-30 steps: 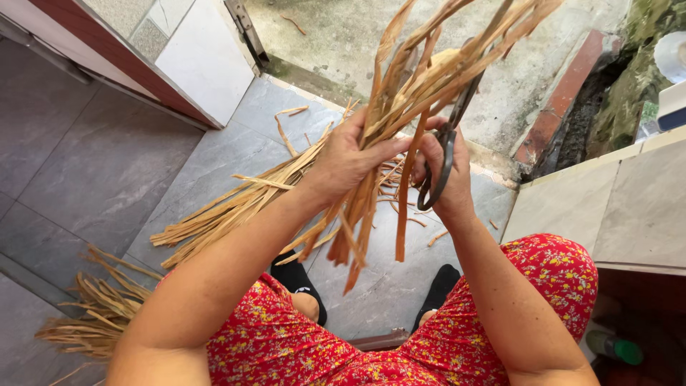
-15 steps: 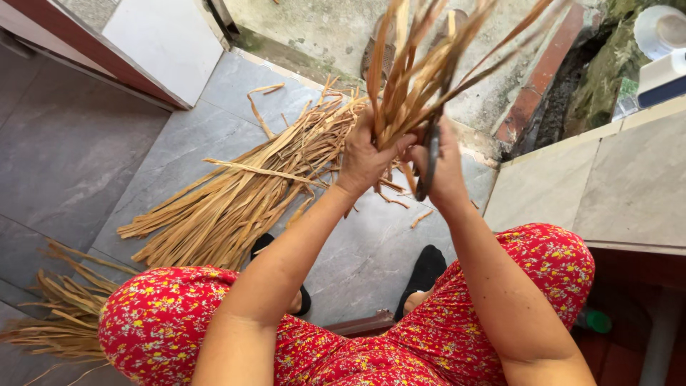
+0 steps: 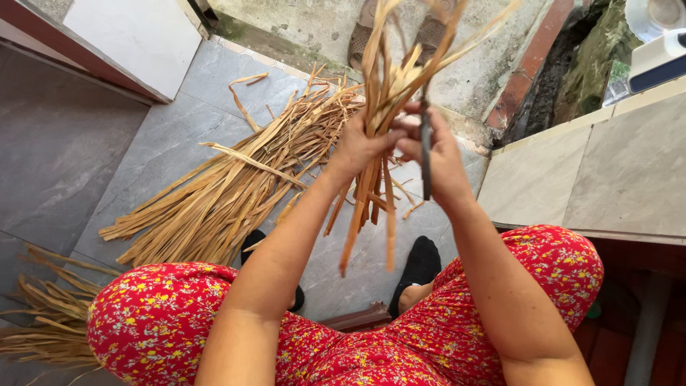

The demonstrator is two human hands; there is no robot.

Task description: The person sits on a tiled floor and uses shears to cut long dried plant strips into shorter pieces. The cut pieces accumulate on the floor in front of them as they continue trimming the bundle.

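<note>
Pile of dried straw strips [image 3: 236, 186] lies on grey floor tiles [image 3: 78, 143]; left hand [image 3: 361, 146] closed around upright bundle of strips [image 3: 386, 93] above the lap, right hand [image 3: 439, 157] beside it, closed on dark scissors [image 3: 426, 154].

A bundle of strips [image 3: 389, 93] stands upright at frame centre. A pile of strips [image 3: 236, 179] lies on the floor [image 3: 64, 143] to its left. More strips [image 3: 43, 314] lie at lower left.

Both forearms reach forward, left hand [image 3: 361, 146] and right hand [image 3: 436, 154] closed, touching.
</note>
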